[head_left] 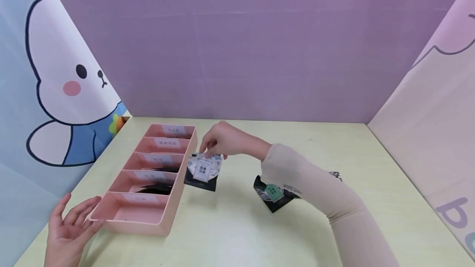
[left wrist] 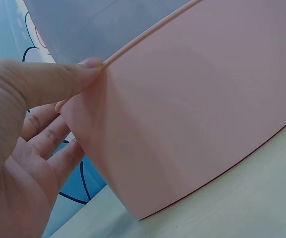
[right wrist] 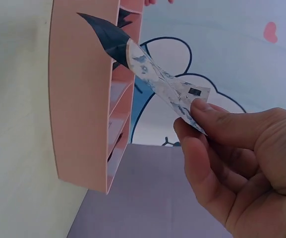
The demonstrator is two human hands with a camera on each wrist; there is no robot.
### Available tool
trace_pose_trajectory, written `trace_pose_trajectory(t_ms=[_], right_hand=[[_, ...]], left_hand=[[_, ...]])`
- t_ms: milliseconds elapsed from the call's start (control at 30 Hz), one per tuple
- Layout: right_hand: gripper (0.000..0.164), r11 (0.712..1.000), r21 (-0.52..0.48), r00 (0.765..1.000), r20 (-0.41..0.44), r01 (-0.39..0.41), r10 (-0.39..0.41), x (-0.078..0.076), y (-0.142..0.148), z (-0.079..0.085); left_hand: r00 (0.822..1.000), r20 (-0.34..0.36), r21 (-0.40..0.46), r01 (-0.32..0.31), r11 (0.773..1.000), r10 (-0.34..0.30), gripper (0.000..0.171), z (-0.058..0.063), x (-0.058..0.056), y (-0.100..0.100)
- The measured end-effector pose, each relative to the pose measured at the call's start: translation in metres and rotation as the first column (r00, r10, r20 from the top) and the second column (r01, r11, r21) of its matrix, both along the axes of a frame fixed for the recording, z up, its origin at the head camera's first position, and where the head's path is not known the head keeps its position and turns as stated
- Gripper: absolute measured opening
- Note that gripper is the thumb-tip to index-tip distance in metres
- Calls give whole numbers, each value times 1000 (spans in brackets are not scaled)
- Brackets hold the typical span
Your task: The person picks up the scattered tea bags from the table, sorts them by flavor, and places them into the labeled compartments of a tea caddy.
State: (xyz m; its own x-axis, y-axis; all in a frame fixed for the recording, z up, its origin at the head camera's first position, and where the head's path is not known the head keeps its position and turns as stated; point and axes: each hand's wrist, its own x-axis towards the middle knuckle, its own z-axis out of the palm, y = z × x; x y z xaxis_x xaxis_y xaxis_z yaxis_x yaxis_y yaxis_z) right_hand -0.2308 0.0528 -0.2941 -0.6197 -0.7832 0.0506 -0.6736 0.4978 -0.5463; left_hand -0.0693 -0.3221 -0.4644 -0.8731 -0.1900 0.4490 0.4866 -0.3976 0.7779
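A pink divided box (head_left: 166, 226) stands on the table's left side, a label on each of its compartments. My left hand (head_left: 72, 230) holds its near left corner; in the left wrist view the thumb (left wrist: 68, 82) lies on the rim and the fingers are round the side wall. Between thumb and fingertips, my right hand (head_left: 226, 139) pinches the top edge of a black and white tea bag sachet (head_left: 202, 170), just right of the box. The sachet (right wrist: 150, 74) hangs tilted in the right wrist view. Dark sachets (head_left: 157, 188) lie in some compartments; the nearest one shows a bare floor.
On the table (head_left: 230, 234), a black sachet with a green label (head_left: 273, 193) lies under the right forearm. Part of another patterned packet (head_left: 335, 175) shows behind the sleeve, mostly hidden. A purple backdrop (head_left: 237, 52) closes off the far edge, with printed panels at both sides.
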Motion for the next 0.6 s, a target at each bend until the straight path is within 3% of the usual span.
trace_pose_trajectory(t_ms=[133, 600], right_hand=[[14, 999, -37, 1000, -15, -15, 15, 5, -13, 1], [12, 977, -202, 997, -7, -73, 73, 17, -56, -11]], left_hand=[[998, -50, 30, 39, 999, -37, 91, 0, 0, 3], [995, -80, 68, 64, 996, -59, 91, -2, -3, 5]])
